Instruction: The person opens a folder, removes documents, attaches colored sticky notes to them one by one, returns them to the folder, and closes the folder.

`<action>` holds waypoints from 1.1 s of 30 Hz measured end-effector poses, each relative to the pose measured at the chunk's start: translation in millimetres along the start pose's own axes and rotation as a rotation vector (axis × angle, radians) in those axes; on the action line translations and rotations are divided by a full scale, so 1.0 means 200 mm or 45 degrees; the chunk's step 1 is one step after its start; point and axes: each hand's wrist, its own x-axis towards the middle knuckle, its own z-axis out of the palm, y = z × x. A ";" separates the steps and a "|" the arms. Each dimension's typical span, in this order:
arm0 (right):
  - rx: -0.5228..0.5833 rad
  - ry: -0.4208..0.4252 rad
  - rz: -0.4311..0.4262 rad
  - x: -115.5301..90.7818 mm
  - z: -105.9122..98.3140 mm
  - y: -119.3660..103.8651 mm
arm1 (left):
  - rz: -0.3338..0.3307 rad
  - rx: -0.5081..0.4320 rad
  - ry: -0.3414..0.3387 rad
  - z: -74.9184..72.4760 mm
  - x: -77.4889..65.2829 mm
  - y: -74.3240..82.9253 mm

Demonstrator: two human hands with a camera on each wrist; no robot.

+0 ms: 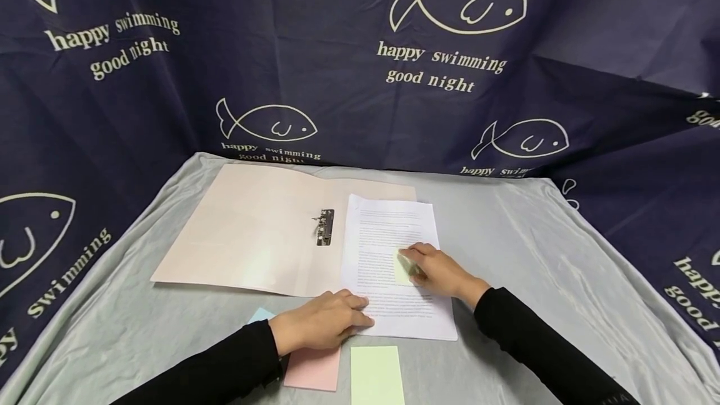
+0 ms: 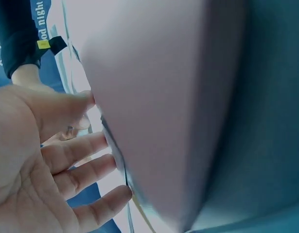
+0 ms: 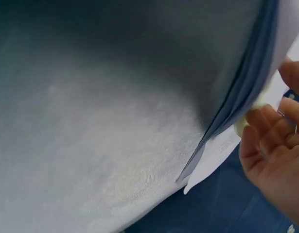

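A stack of printed paper (image 1: 388,217) lies on the right part of an open pale pink lever-arch folder (image 1: 253,224), overhanging its right and front edges. My right hand (image 1: 441,270) is over the middle of the top sheet, with thumb and fingers at a small pale yellow sticky note (image 1: 402,269). In the right wrist view the right hand (image 3: 278,141) has bent fingers, and the note is partly hidden behind them. My left hand (image 1: 323,320) rests its fingertips on the stack's lower left corner, fingers fairly straight. The left wrist view shows the left hand (image 2: 47,160) with extended fingers at an edge.
The folder's metal clip (image 1: 324,227) stands left of the paper. Pink (image 1: 314,370) and pale green (image 1: 377,377) note pads lie at the front, with a blue piece (image 1: 261,314) partly under the left wrist. A grey cloth (image 1: 529,255) covers the table; a dark fish-print curtain (image 1: 337,30) hangs behind.
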 end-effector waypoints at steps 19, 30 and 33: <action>0.012 -0.301 -0.024 -0.01 0.01 0.00 | -0.022 -0.006 -0.192 -0.03 0.24 -0.11; 0.038 -0.259 -0.015 -0.02 0.00 0.04 | -0.052 -0.061 -0.216 -0.04 0.23 -0.11; 0.025 -0.243 0.023 -0.05 0.00 0.06 | -0.059 -0.056 -0.213 -0.04 0.23 -0.11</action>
